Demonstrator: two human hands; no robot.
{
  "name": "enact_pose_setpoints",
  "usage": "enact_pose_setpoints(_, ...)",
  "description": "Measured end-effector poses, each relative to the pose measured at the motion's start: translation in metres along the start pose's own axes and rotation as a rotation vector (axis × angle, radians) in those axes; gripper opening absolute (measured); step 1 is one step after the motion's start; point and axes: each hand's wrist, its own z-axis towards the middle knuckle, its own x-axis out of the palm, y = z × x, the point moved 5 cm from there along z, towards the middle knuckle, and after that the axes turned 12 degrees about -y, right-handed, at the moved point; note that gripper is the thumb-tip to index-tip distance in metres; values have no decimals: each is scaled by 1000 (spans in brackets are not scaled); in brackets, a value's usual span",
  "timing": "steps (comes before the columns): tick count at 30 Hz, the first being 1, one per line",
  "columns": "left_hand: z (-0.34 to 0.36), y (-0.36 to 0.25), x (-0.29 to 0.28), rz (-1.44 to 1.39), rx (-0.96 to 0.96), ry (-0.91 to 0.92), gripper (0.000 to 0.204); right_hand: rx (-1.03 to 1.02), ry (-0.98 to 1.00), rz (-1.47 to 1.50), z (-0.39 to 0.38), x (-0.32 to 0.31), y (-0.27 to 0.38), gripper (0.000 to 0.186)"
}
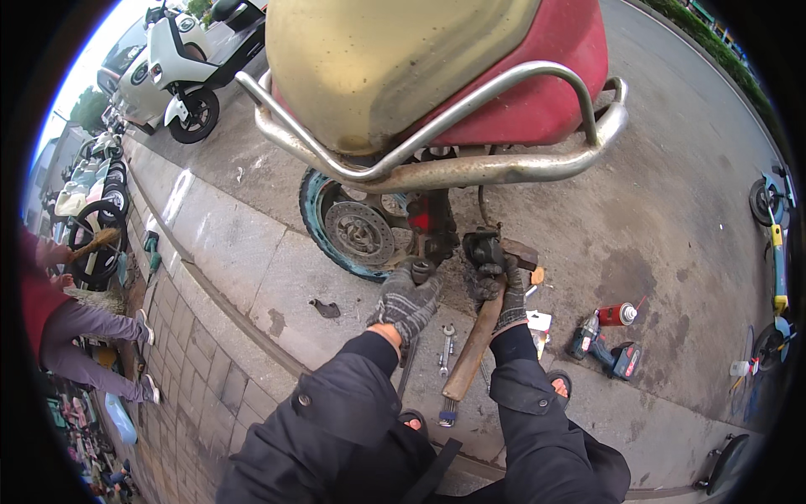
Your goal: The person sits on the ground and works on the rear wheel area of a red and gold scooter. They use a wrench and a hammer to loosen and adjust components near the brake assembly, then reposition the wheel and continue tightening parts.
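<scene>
My left hand [409, 298], in a grey knitted glove, is closed around a dark, round-ended metal piece [422, 270] beside the scooter's dirty fork area [432, 223]. A dark rod [407, 370] shows below that hand; whether it is held I cannot tell. My right hand [501, 294], also gloved, grips a hammer near its head. The hammer's wooden handle [474, 349] slants down toward me. A black greasy part [483, 249] sits at my right fingertips. Left of the fork is the wheel [311, 206] with its brake disc [359, 232].
A metal guard bar [453, 175] and red-gold body [403, 67] overhang my hands. Wrenches [447, 349], a cordless impact driver [600, 344] and a red spray can [618, 314] lie on the ground. At left stands a person [84, 336] holding a brush [96, 244].
</scene>
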Motion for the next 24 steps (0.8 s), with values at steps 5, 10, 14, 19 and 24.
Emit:
enact_pose_setpoints(5,37,11,27,-369,-175,56,21,249,133,105,-7,7,-39,32)
enact_pose_setpoints(10,41,20,36,-513,-396,157,17,161,86,205,-3,9,-54,26)
enact_pose_setpoints(14,41,19,43,-383,-264,356,18,-78,-182,-94,-3,4,-44,30)
enact_pose_setpoints(19,57,7,37,-140,224,197,51,70,-289,-363,-8,-1,-54,26)
enact_pose_setpoints(24,61,11,36,275,355,-22,59,-221,-328,-470,-12,-1,-56,31)
